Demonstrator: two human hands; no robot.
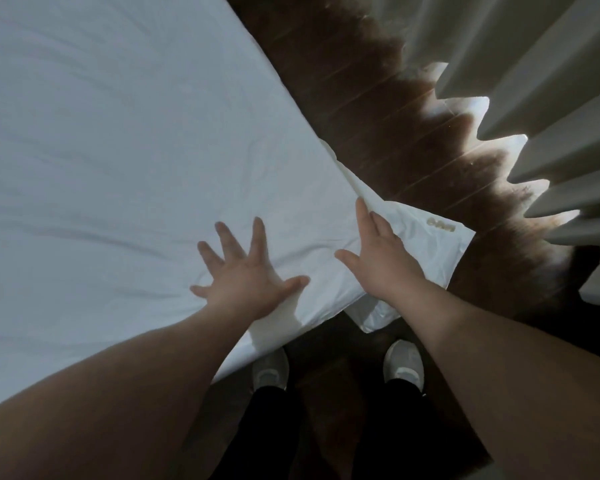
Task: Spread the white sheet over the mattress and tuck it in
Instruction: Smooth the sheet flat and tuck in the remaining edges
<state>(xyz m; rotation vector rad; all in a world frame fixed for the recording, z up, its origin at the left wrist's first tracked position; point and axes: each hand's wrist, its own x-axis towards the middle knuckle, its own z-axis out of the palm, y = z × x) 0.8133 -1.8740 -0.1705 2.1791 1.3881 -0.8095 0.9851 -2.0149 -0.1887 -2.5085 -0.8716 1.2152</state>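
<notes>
The white sheet (118,150) covers the mattress across the left and middle of the view, with faint wrinkles. My left hand (246,271) lies flat on it near the bed's corner, fingers spread. My right hand (378,254) rests with straight fingers along the mattress's right edge, where the sheet drops over the side. Below that hand a loose flap of the sheet (426,244) sticks out from the corner over the floor, with a small mark near its edge. The mattress itself is hidden under the sheet.
A dark wooden floor (361,98) runs along the bed's right side. Pleated pale curtains (534,98) hang at the right, with light along their hem. My two feet in light shoes (404,365) stand on the floor just below the bed's corner.
</notes>
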